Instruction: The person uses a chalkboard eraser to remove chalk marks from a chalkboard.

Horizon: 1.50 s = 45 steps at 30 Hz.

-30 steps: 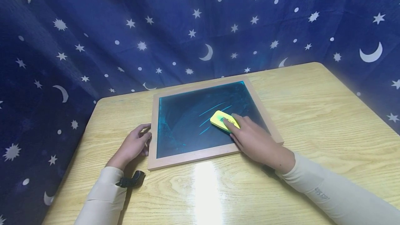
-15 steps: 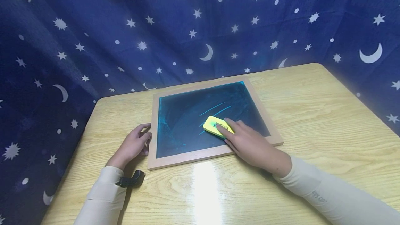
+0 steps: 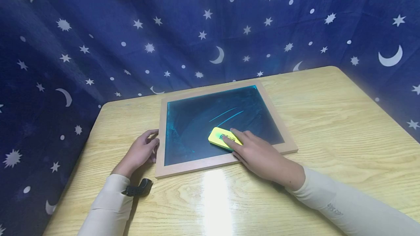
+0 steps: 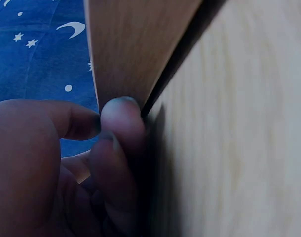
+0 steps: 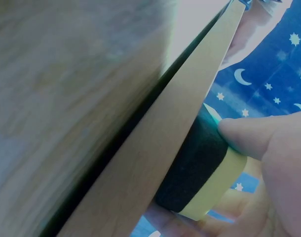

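Note:
A chalkboard [image 3: 187,130] with a pale wooden frame [image 3: 197,165] lies flat on the table. Two blue chalk lines [image 3: 226,115] slant across its middle, and blue chalk dust marks the edges of the dark surface. My right hand [image 3: 259,156] grips a yellow chalkboard eraser [image 3: 216,136], resting it on the lower part of the board. In the right wrist view the eraser's dark felt [image 5: 195,163] shows beyond the frame, with the thumb on its side. My left hand [image 3: 141,152] touches the frame's left side; in the left wrist view the fingertips [image 4: 122,118] rest against that side.
The board stands on a light wood-grain table [image 3: 354,130], which shows a bright glare in front of the board. A dark blue curtain [image 3: 183,28] with moons and stars hangs behind. A black strap device [image 3: 139,188] sits at the left wrist.
My right hand has moved the eraser left and toward me across the board. The lowest chalk line no longer shows, and the second line appears shorter. My left hand has stayed put.

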{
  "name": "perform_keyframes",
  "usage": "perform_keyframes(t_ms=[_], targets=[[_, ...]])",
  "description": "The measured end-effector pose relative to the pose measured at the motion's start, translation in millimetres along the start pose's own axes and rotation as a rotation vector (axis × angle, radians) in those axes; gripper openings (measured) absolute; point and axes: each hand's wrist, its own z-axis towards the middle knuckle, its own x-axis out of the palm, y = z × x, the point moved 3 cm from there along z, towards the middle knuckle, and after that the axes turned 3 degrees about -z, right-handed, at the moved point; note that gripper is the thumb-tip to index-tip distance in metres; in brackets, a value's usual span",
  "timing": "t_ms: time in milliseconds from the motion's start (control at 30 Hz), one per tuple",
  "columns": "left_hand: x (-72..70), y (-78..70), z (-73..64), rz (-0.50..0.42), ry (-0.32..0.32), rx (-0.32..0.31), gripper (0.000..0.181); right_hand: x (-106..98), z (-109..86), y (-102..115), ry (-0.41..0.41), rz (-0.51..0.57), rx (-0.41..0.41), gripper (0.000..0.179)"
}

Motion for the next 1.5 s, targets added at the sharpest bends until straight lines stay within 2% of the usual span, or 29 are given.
perform_keyframes(t_ms=[233, 700, 1000, 1200, 1500], targets=[[1.4, -2.5, -0.4, -0.008, 0.005, 0.003, 0.054, -1, -0.5, 5, -0.016, 0.007, -0.028, 0.051], [2.5, -4.6, -1.2, -0.012, 0.004, 0.002, 0.054, 1, 0.9, 16, 0.006, 0.018, -0.076, 0.053], [2.0, -3.8, -0.8, -0.008, 0.003, 0.008, 0.053, 1, 0.4, 15, -0.013, 0.034, -0.086, 0.052], [1.8, -4.2, -1.5, 0.000, 0.004, 0.013, 0.053, 2, 1.8, 12, -0.007, 0.045, -0.064, 0.054], [1.7, -6.5, -4.0, 0.006, -0.002, 0.018, 0.054, -1, 3.0, 3, -0.022, 0.016, 0.031, 0.053]])
